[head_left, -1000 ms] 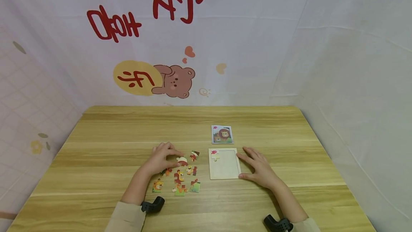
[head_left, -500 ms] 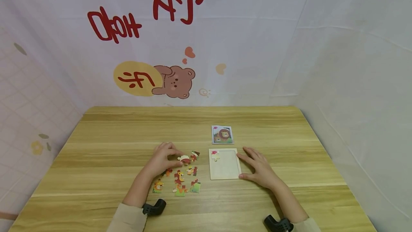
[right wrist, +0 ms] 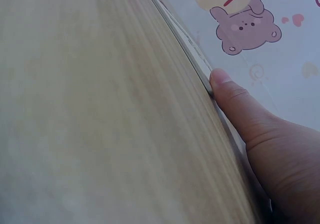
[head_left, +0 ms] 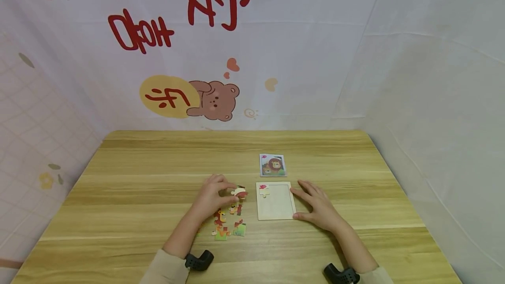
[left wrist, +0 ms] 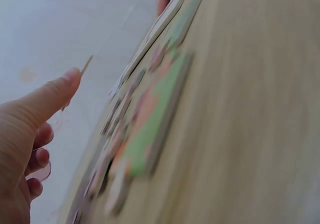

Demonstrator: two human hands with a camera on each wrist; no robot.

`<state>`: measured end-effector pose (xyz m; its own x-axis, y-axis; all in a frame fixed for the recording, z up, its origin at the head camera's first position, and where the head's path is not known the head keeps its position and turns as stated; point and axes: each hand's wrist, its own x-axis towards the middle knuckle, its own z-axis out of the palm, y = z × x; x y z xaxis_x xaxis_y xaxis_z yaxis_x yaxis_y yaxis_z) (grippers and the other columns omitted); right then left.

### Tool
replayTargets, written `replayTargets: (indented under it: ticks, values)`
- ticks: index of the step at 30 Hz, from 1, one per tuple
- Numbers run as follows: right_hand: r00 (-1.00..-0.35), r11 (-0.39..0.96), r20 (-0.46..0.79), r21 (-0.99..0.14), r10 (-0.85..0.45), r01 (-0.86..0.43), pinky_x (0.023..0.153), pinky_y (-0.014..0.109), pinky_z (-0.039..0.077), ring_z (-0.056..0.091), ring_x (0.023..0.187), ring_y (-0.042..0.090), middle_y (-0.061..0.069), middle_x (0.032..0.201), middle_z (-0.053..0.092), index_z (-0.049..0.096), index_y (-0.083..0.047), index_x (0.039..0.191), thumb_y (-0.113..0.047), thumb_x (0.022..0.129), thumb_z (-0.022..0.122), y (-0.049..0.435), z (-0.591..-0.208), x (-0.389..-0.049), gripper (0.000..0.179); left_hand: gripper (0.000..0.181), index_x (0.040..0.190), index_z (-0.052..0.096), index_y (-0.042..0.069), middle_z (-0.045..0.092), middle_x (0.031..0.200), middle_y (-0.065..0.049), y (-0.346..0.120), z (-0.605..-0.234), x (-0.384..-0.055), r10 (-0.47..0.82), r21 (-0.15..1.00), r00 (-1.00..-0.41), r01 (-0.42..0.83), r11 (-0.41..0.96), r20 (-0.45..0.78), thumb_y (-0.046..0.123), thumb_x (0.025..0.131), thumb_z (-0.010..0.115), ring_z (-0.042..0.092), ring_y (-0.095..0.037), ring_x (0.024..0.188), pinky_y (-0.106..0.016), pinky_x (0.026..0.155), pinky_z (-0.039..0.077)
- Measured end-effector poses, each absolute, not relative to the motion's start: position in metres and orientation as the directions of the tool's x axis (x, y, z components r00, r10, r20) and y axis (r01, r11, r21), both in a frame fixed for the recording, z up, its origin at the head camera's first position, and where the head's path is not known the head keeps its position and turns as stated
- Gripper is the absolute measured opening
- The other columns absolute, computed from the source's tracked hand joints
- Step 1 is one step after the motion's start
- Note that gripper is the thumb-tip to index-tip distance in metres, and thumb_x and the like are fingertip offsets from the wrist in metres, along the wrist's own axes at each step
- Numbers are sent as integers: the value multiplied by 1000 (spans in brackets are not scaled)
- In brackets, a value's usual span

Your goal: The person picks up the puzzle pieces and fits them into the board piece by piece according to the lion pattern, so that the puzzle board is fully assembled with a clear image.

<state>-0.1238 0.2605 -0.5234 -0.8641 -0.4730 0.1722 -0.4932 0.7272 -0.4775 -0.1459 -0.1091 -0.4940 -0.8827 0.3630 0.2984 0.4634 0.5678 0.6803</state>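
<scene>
My left hand [head_left: 215,194] pinches a red and cream jigsaw piece [head_left: 240,193] between thumb and fingers. In the left wrist view this piece [left wrist: 87,64] shows edge-on, raised above the tabletop. Below that hand lie loose jigsaw pieces [head_left: 221,234] with orange and green print, some hidden by the hand and forearm. The square puzzle board [head_left: 276,207] lies to the right, with one pink-flowered piece [head_left: 264,191] in its upper left corner. My right hand [head_left: 317,205] rests at the board's right edge, fingers spread. Its thumb [right wrist: 220,79] touches the board's side in the right wrist view.
A picture card [head_left: 272,165] with a lion on it lies just behind the board. The wooden table [head_left: 335,157] meets a white printed cloth [head_left: 300,56] at the back, and more cloth hangs at both sides.
My left hand has gripped the red and cream piece and carried it to the right, over the other loose pieces. The right hand and board have stayed in place.
</scene>
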Motion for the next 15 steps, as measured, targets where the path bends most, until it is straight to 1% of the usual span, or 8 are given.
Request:
replayTargets:
  ticks: [4,8,15]
  values:
    - [-869,732,156,-481,-470,-483,102,63,15,20,139,36,13,152,30,48,-21,143,-57,78,69,261,-523,-125,77,33,99,77,15,54,78,3,-95,-492,-145,348,669,-877,478,569,331,29,71,85,41,-13,75,-34,69,33]
    - [-870,735,146,-479,-471,-479,103,62,14,20,139,35,13,152,29,48,-22,143,-59,79,68,261,-523,-125,77,32,99,77,15,55,80,2,-82,-492,-146,353,653,-870,491,577,343,29,71,84,40,-12,74,-33,69,34]
    - [-869,733,147,-482,-472,-480,103,63,15,20,139,36,13,152,30,48,-21,143,-58,79,68,261,-524,-125,77,30,102,76,14,55,81,-1,-62,-491,-147,368,660,-865,499,562,341,30,76,81,42,-15,75,-37,75,32]
